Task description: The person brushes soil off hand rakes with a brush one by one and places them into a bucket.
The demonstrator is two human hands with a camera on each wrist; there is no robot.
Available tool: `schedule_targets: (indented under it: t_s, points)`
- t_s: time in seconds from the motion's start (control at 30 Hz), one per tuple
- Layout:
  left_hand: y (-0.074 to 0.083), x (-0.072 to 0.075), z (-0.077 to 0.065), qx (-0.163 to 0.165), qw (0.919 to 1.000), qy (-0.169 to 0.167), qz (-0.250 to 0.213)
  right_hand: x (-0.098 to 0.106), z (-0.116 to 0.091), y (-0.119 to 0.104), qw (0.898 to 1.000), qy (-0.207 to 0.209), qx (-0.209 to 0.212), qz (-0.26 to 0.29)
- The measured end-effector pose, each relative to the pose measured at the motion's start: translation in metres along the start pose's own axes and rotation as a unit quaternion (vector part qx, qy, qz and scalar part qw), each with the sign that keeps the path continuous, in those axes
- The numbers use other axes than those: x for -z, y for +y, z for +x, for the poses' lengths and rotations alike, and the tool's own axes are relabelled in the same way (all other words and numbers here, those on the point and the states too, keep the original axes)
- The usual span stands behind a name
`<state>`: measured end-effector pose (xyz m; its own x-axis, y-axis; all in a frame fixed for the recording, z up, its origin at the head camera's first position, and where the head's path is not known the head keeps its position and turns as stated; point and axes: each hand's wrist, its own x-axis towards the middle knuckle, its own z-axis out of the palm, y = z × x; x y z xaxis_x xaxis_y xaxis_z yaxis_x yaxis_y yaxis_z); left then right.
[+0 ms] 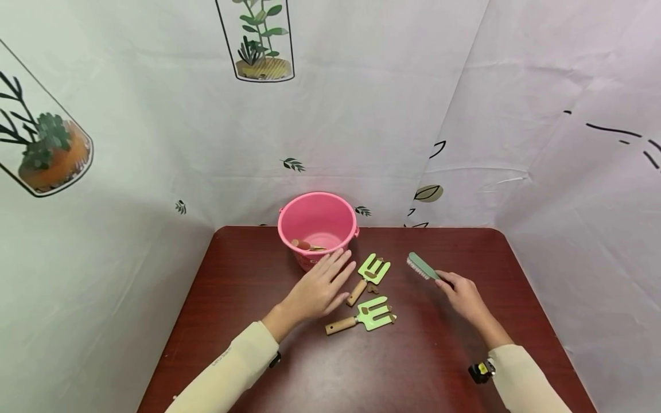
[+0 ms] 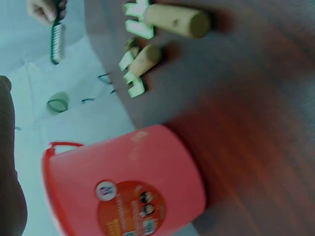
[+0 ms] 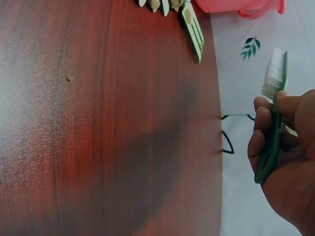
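My right hand (image 1: 466, 296) grips a green brush (image 1: 422, 266) by its handle, white bristles showing, held above the table's right side. In the right wrist view the fingers curl round the brush handle (image 3: 269, 152). The left hand (image 1: 317, 289) reaches over the table with straight fingers, holding nothing, just in front of a pink bucket (image 1: 317, 215). Two light-green garden forks with wooden handles lie right of that hand: a farther fork (image 1: 373, 269) and a nearer fork (image 1: 373, 314), both bearing brown clumps. Inside the bucket rests a tool with a reddish-brown handle (image 1: 301, 244), partly hidden.
Brown bits (image 1: 373, 289) lie between the two forks, and a small crumb (image 3: 68, 79) is on the tabletop. The dark red wooden table (image 1: 439, 367) meets patterned white cloth (image 1: 361, 126) at its back and sides.
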<state>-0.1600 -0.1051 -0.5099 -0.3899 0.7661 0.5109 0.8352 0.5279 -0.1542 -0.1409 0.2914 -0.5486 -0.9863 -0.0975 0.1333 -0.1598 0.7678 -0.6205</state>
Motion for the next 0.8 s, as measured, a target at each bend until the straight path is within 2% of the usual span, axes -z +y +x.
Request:
schedule_targets:
  t_s: [0.2, 0.53, 0.7, 0.8]
  points:
    - [0.015, -0.018, -0.012, -0.029, 0.9994, -0.015, 0.009, 0.000, -0.003, 0.003, 1.000, 0.005, 0.006, -0.001]
    - [0.041, -0.050, -0.033, -0.013, 0.9956, -0.093, -0.003, 0.001, -0.004, 0.008, 1.000, -0.001, 0.003, -0.004]
    - [0.052, -0.063, -0.045, -0.007, 0.9890, -0.147, 0.021, 0.002, -0.002, 0.009, 1.000, -0.001, 0.009, -0.009]
    - [0.057, -0.069, -0.050, -0.001, 0.9862, -0.163, 0.029, 0.004, -0.001, 0.008, 1.000, -0.003, 0.011, -0.008]
